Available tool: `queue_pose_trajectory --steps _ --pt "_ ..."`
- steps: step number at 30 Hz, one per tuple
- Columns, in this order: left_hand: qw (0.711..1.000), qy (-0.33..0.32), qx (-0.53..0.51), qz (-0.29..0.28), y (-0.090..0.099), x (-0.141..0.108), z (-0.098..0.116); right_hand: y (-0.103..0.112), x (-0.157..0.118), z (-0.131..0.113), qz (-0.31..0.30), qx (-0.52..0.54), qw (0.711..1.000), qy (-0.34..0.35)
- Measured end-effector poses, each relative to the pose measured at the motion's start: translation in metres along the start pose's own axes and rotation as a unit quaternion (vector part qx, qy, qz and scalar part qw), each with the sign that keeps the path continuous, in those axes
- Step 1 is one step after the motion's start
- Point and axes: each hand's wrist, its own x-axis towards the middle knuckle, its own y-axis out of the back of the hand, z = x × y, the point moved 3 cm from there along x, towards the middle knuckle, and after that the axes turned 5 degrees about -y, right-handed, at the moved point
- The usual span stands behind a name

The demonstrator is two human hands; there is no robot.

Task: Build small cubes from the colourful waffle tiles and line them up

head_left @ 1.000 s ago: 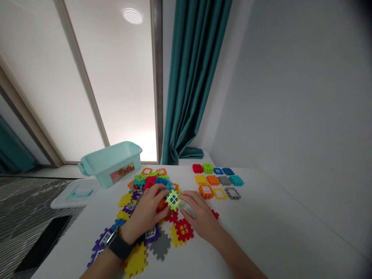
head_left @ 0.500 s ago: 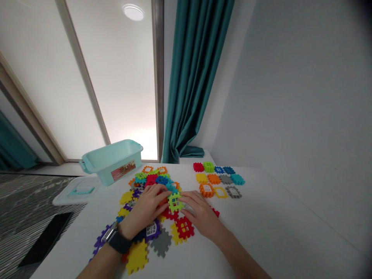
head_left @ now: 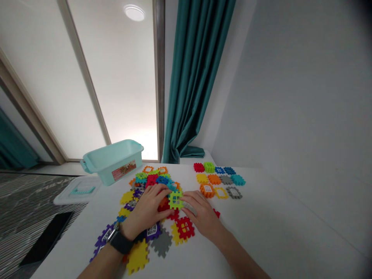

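Note:
A lime-green interlocking tile (head_left: 176, 200) with a window cutout is held up at its right edge between the thumb and fingers of my right hand (head_left: 200, 213). My left hand (head_left: 149, 207), with a dark watch on its wrist, hovers over the pile with thumb and fingers apart, the fingertips close to the tile's left side. Beneath the hands lie a red window tile (head_left: 185, 228), a grey tile (head_left: 162, 242), a yellow tile (head_left: 137, 256) and a purple tile (head_left: 153, 231). The left hand and forearm hide part of the pile.
Sorted stacks of tiles, such as an orange stack (head_left: 207, 190) and a teal stack (head_left: 238, 179), stand in rows at the right. A mint-green bin (head_left: 116, 162) is at the back left, beside its lid (head_left: 77, 190). A black flat object (head_left: 46, 238) lies farther left.
My left thumb has dropped away from the green tile, and the left hand's grip has opened. The tile has turned slightly more upright in my right hand.

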Motion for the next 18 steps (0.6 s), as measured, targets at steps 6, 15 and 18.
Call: queue_pose_trajectory --steps 6,15,18 --pt "1.0 -0.01 0.0 0.001 0.0019 0.0002 -0.0015 0.0018 0.0008 -0.0012 -0.025 0.003 1.0 -0.007" --pt "1.0 -0.014 -0.01 0.005 -0.0022 -0.0006 -0.0032 0.0041 0.0007 -0.0043 -0.007 0.01 1.0 -0.005" --pt "1.0 -0.001 -0.018 0.018 -0.0024 0.0003 -0.0025 0.0035 -0.0003 -0.008 0.037 0.005 0.999 -0.01"
